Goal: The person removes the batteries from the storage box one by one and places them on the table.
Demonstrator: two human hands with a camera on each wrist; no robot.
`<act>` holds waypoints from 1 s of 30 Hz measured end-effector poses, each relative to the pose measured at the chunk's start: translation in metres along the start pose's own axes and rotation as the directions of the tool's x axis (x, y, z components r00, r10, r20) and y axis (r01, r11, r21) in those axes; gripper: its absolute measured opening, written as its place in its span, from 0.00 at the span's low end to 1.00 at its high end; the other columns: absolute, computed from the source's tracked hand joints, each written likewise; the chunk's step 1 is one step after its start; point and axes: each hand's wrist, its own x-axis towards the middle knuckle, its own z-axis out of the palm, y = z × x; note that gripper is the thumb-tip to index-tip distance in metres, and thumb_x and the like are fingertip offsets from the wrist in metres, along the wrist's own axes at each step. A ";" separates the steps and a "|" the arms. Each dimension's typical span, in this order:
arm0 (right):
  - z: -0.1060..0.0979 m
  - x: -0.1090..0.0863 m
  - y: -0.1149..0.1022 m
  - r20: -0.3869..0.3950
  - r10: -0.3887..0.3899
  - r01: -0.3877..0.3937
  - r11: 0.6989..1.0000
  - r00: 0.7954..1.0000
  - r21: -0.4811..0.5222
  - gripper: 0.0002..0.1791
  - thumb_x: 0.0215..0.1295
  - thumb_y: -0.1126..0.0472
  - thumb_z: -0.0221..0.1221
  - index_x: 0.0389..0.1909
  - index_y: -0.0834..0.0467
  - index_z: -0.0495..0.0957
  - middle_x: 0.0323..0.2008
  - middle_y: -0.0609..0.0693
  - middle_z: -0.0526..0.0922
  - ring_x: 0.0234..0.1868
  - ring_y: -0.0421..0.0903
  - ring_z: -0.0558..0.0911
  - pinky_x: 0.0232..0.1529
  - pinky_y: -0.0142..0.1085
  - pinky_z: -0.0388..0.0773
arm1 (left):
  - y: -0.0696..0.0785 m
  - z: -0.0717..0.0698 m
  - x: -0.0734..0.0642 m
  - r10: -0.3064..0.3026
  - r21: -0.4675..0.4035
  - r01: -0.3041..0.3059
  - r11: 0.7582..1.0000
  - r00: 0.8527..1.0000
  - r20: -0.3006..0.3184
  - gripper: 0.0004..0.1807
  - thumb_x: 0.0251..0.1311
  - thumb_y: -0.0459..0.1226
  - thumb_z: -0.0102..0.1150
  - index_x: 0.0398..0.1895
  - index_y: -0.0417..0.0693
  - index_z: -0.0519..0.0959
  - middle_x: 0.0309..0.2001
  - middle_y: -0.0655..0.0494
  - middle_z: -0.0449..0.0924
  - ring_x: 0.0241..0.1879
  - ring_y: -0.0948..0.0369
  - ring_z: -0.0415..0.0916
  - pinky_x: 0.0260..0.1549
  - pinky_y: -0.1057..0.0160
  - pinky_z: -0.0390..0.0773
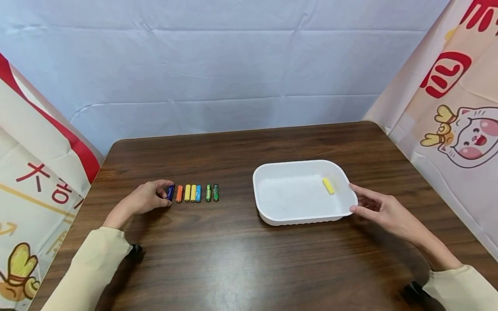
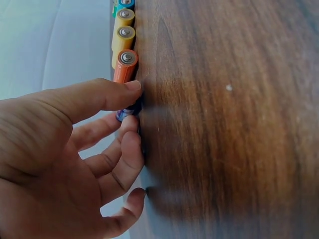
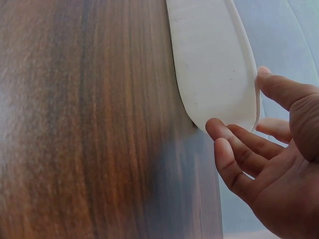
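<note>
My left hand [image 1: 145, 198] pinches a dark blue battery [image 1: 170, 192] between thumb and fingers, at the left end of a row of batteries. An orange battery [image 1: 179, 194] lies close beside it, followed by two yellow batteries [image 1: 187, 193], a light blue battery [image 1: 198, 194] and two green batteries [image 1: 208, 193]. In the left wrist view, the thumb covers much of the dark blue battery [image 2: 119, 114]. At the right, my right hand [image 1: 383, 210] holds the near right end of a white plastic tray [image 1: 303, 220], thumb and fingertips against its rim and side. One yellow battery [image 1: 328, 186] lies inside.
Everything stands on a brown wood-grain table [image 1: 233, 259]. A pale cloth [image 1: 233, 65] hangs behind its far edge, and printed cloths [image 1: 459, 129] hang on both sides. Bare tabletop separates the battery row from the tray.
</note>
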 end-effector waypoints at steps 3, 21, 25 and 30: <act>0.000 0.000 -0.001 -0.002 -0.001 0.001 1.000 1.000 -0.006 0.32 0.61 0.60 0.62 0.66 0.59 0.64 0.44 0.57 0.80 0.39 0.35 0.79 0.31 0.28 0.76 | 0.000 0.000 0.000 -0.006 -0.002 0.006 1.000 1.000 0.002 0.34 0.55 0.36 0.64 0.64 0.39 0.63 0.30 0.55 0.74 0.26 0.59 0.66 0.28 0.60 0.65; -0.001 0.000 -0.001 -0.003 0.002 -0.002 1.000 1.000 -0.005 0.32 0.60 0.60 0.62 0.66 0.60 0.64 0.45 0.58 0.80 0.39 0.35 0.79 0.31 0.28 0.76 | 0.003 -0.001 -0.002 -0.043 -0.038 0.043 0.998 0.999 0.019 0.39 0.53 0.36 0.66 0.66 0.36 0.58 0.34 0.51 0.74 0.28 0.57 0.67 0.27 0.60 0.67; -0.001 0.000 -0.001 -0.002 0.001 -0.001 1.000 1.000 -0.011 0.32 0.60 0.60 0.62 0.66 0.58 0.64 0.45 0.58 0.80 0.39 0.35 0.79 0.31 0.27 0.76 | 0.005 -0.005 -0.007 -0.031 -0.061 0.032 0.998 0.999 0.026 0.40 0.53 0.36 0.65 0.66 0.34 0.57 0.35 0.50 0.74 0.30 0.57 0.68 0.29 0.60 0.67; 0.000 0.000 -0.001 -0.007 -0.006 0.006 1.000 1.000 -0.009 0.32 0.60 0.61 0.62 0.66 0.59 0.64 0.45 0.57 0.80 0.39 0.34 0.79 0.32 0.27 0.75 | 0.013 -0.012 -0.014 -0.026 -0.057 0.027 0.998 1.000 0.016 0.40 0.54 0.38 0.65 0.67 0.34 0.56 0.38 0.50 0.75 0.33 0.58 0.71 0.32 0.59 0.69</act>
